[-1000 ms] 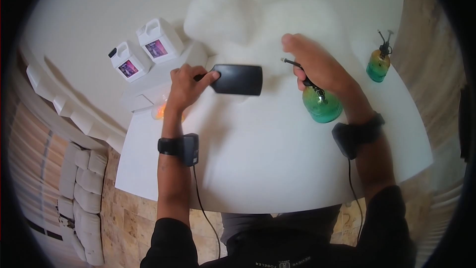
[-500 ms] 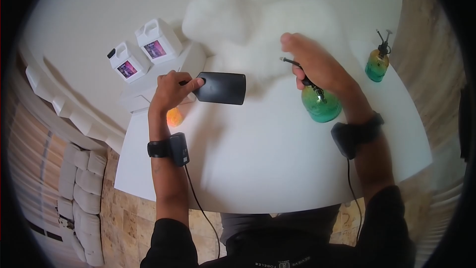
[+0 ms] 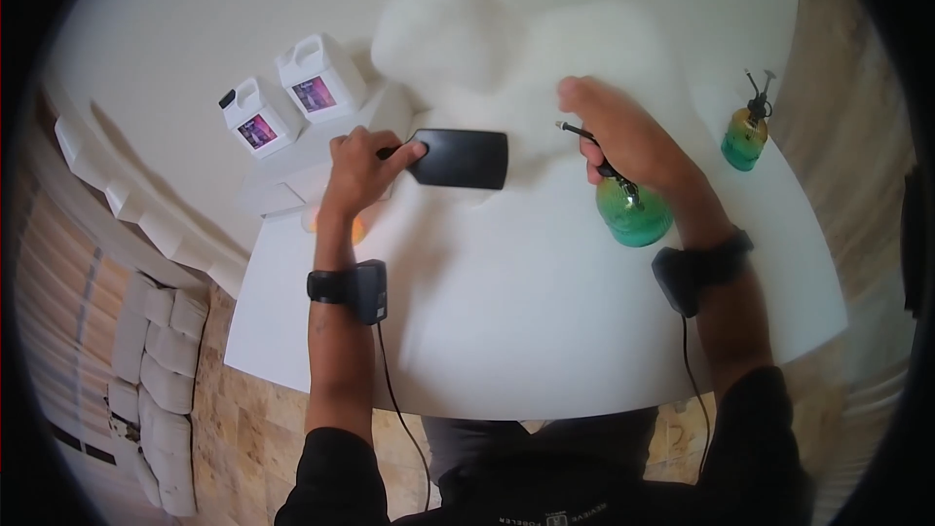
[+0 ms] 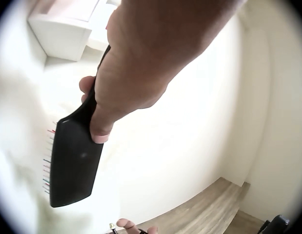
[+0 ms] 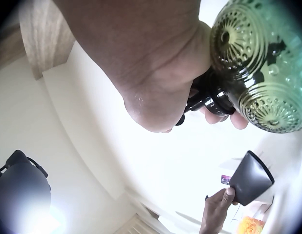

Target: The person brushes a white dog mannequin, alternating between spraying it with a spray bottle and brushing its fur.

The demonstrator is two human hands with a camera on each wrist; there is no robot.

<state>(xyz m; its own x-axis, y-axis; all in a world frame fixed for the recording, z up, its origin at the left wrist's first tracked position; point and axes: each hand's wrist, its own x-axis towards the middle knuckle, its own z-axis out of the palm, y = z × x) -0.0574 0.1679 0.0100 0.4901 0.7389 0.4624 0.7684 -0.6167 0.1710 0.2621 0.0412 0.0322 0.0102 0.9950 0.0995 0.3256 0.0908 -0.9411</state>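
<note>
In the head view my left hand grips the handle of a black paddle brush, its smooth back facing up. Coloured bristles show along the side of the brush in the left wrist view, with my thumb on its back. My right hand holds a green and yellow glass spray bottle by its black top, the nozzle pointing left. Ribbed glass of the bottle fills the upper right of the right wrist view. White fluffy material lies beyond both hands.
Two white jugs with purple labels stand on a white box at the back left. An orange-yellow item is partly behind my left forearm. A second spray bottle stands at the right of the white table.
My left hand moved left and toward me with the brush, then back right and away. The right hand still holds its bottle in nearly the same place.
</note>
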